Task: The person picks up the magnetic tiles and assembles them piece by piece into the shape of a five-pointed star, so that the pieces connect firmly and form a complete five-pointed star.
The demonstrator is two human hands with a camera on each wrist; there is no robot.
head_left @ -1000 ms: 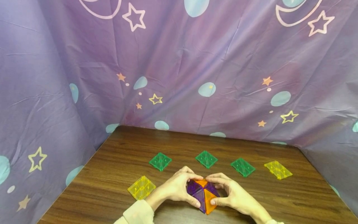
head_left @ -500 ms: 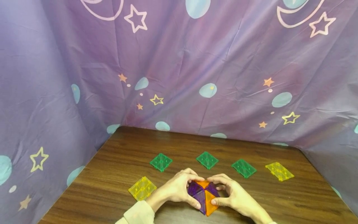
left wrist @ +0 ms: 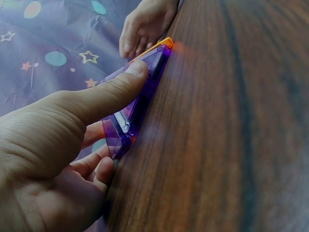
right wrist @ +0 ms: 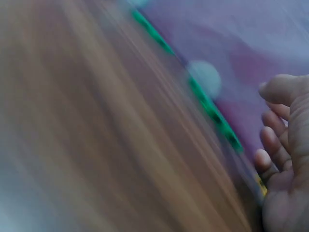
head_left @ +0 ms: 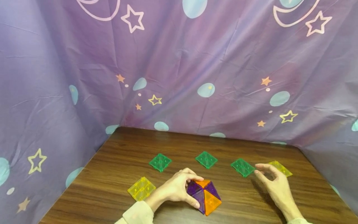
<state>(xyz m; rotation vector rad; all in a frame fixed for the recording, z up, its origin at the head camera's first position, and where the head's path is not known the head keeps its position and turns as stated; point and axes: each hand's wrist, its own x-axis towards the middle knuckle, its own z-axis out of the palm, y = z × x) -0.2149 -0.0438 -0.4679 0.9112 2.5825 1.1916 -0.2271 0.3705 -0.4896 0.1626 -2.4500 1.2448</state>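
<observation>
A low pyramid-like shape of purple and orange triangular magnetic tiles (head_left: 212, 202) stands on the wooden table. My left hand (head_left: 173, 188) holds its left side, with the thumb on a near purple tile (left wrist: 152, 65) and the fingers round the back. Off to the right, my right hand (head_left: 275, 185) is in the air with nothing in it, fingers loosely bent. Its fingertips are close to the rightmost green square tile (head_left: 242, 167). The hand partly covers a yellow square tile (head_left: 285, 170) behind it.
Two more green square tiles lie toward the back, one at left (head_left: 160, 162) and one in the middle (head_left: 206, 159). Another yellow tile (head_left: 141, 188) lies beside my left forearm. A patterned purple cloth (head_left: 179, 62) hangs behind the table (head_left: 134, 140).
My right hand has let go of the orange tile on the shape and moved right, toward the green and yellow tiles. The left hand keeps its hold.
</observation>
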